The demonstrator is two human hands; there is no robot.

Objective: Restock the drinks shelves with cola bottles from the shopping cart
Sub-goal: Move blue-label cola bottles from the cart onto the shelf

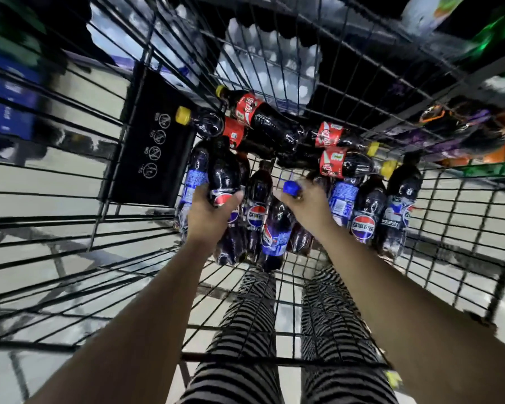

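Note:
I look straight down into a black wire shopping cart (105, 182). Several blue-labelled cola bottles lie near me and several red-labelled, yellow-capped cola bottles (260, 118) lie farther off. My left hand (209, 214) grips one blue-labelled bottle (223, 173) around its middle, fingers curled round it. My right hand (305, 207) holds the neck of another bottle whose blue cap (291, 188) sticks out by my thumb; the rest of that bottle is hidden under the hand. More blue-labelled bottles (365, 217) lie to the right.
A black plastic flap with white icons (155, 153) stands at the cart's left end. Shrink-wrapped packs of water bottles (268, 59) sit beyond the cart. Blurred drink shelves (464, 132) lie at right, blue packs (9, 103) at left. Striped trouser legs (245, 330) show below.

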